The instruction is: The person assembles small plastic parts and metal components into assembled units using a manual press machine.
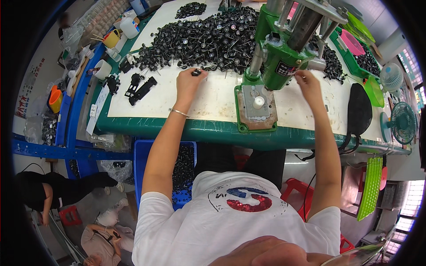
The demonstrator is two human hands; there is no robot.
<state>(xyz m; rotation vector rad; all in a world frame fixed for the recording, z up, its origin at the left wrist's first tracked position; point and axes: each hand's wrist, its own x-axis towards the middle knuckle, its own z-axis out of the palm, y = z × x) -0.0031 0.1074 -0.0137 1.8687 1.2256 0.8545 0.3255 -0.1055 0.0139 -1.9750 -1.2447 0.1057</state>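
Left of the green bench press (284, 62), my left hand (188, 84) pinches a small black round part (196, 72) at the front edge of the pile. My right hand (309, 88) is just right of the press head, fingers drawn together at the tips; whatever they hold is too small to make out. Between my hands, the press base (257, 119) carries a grey plate with a white round holder (258, 103), which neither hand touches. A large heap of black parts with thin metal pins (204, 40) spreads across the white table top behind my hands.
Black brackets (142, 91) lie at the table's left. A black pouch (359, 111) and green fans (403, 122) are at the right. A blue bin (146, 153) of black parts stands below the green table edge (199, 128). Other people sit at the lower left.
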